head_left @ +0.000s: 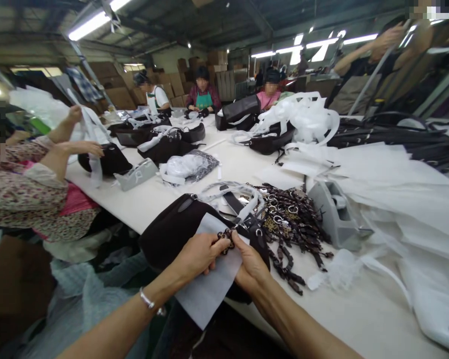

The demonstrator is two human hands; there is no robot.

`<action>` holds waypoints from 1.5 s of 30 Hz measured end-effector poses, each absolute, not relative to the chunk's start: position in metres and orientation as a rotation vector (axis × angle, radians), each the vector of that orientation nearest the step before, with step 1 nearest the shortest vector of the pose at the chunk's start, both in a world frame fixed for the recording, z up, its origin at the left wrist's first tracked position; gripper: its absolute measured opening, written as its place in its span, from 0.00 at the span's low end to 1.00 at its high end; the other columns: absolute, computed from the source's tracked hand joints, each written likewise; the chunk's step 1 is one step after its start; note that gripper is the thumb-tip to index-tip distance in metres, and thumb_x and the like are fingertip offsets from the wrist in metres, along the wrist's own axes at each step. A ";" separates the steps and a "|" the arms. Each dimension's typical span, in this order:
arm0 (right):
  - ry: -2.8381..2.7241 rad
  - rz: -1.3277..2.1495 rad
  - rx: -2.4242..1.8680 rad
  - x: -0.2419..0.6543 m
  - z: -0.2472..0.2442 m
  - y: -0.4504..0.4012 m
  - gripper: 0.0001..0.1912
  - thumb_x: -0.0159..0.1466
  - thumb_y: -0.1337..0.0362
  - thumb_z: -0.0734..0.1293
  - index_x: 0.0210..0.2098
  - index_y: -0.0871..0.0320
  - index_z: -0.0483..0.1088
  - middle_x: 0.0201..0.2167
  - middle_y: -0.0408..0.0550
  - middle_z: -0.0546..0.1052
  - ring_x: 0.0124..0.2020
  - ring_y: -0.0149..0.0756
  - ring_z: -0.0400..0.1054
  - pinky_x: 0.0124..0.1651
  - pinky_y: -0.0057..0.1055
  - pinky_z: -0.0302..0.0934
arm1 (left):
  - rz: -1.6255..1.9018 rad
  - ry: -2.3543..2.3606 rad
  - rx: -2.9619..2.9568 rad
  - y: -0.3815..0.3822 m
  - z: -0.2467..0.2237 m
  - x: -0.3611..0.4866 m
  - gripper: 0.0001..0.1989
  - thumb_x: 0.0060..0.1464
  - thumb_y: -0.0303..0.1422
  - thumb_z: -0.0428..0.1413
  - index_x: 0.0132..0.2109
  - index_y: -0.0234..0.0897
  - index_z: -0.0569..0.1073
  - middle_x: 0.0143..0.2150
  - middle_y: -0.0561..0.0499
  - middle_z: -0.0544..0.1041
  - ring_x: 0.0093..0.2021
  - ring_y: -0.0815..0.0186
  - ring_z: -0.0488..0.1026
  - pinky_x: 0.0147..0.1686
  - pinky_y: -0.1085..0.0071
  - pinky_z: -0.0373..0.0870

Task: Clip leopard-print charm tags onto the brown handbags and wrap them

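Observation:
A dark handbag [172, 229] lies on its side at the table's near edge, its handles wrapped in white material. Over the bag hangs a thin white sheet [209, 299]. My left hand [200, 254] pinches a small brown patterned charm [225, 239] above the sheet. The thumb of my right hand [250, 264] presses the charm from the other side, and its fingers are partly hidden behind the sheet and bag. A pile of dark charms with metal rings [292, 214] lies just right of the bag.
A grey tape dispenser [336, 214] stands right of the pile, beside stacked white sheets [396, 169]. Another dispenser [136, 174] and a plastic-wrapped bundle [189, 167] sit farther left. A person in a floral top [30, 199] handles a bag at left; others work farther back.

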State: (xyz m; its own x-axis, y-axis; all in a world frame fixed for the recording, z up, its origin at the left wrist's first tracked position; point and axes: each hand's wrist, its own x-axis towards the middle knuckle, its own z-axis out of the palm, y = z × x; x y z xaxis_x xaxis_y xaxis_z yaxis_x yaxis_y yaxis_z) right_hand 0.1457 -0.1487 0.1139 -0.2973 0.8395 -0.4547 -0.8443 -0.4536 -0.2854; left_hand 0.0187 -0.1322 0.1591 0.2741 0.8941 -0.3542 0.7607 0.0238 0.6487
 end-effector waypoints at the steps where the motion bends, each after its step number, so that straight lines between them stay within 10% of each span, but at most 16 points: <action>1: 0.034 1.881 -0.696 0.145 0.116 -0.149 0.10 0.54 0.64 0.74 0.32 0.62 0.72 0.24 0.49 0.77 0.28 0.40 0.73 0.34 0.37 0.69 | 0.198 1.540 1.793 -0.132 0.160 0.018 0.27 0.58 0.54 0.44 0.31 0.36 0.72 0.18 0.54 0.73 0.13 0.71 0.66 0.15 0.78 0.56; 11: 0.199 1.717 -0.802 0.140 0.126 -0.159 0.09 0.62 0.66 0.67 0.40 0.63 0.73 0.31 0.54 0.80 0.34 0.43 0.76 0.38 0.37 0.71 | 0.034 1.729 1.944 -0.129 0.164 0.017 0.27 0.61 0.52 0.41 0.35 0.38 0.74 0.25 0.48 0.76 0.22 0.63 0.73 0.24 0.72 0.61; 21: 0.164 1.685 -0.890 0.138 0.121 -0.148 0.19 0.44 0.70 0.79 0.36 0.64 0.75 0.28 0.48 0.80 0.30 0.41 0.75 0.36 0.35 0.71 | -0.338 1.783 2.380 -0.149 0.172 0.029 0.23 0.63 0.48 0.43 0.46 0.35 0.72 0.36 0.40 0.79 0.35 0.50 0.78 0.34 0.60 0.70; 28: 0.179 1.744 -0.814 0.141 0.124 -0.147 0.22 0.48 0.71 0.77 0.43 0.63 0.74 0.34 0.52 0.81 0.32 0.44 0.76 0.38 0.40 0.72 | 0.329 1.792 2.186 -0.121 0.183 -0.009 0.24 0.60 0.48 0.49 0.53 0.34 0.68 0.51 0.42 0.75 0.52 0.54 0.71 0.50 0.61 0.67; 36: 0.114 1.719 -0.868 0.138 0.120 -0.143 0.17 0.45 0.71 0.78 0.35 0.64 0.76 0.28 0.50 0.81 0.30 0.44 0.76 0.37 0.38 0.71 | 0.221 1.606 2.316 -0.128 0.176 0.016 0.09 0.60 0.31 0.50 0.46 0.36 0.71 0.41 0.48 0.77 0.42 0.61 0.75 0.42 0.68 0.71; 45: 0.124 1.775 -0.805 0.140 0.106 -0.142 0.08 0.52 0.67 0.75 0.26 0.63 0.73 0.23 0.46 0.78 0.26 0.34 0.73 0.34 0.27 0.69 | -0.276 1.533 3.176 -0.167 0.144 0.045 0.26 0.56 0.18 0.46 0.62 0.23 0.61 0.45 0.37 0.75 0.37 0.60 0.75 0.30 0.67 0.73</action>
State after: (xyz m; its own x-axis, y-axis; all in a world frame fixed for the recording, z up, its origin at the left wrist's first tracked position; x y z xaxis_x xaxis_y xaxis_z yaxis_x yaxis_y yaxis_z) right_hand 0.1404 -0.1420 0.1061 -0.1395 0.8074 -0.5733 -0.8795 -0.3671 -0.3029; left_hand 0.0446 -0.1666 0.1443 0.6271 0.7783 0.0324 0.7182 -0.5615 -0.4110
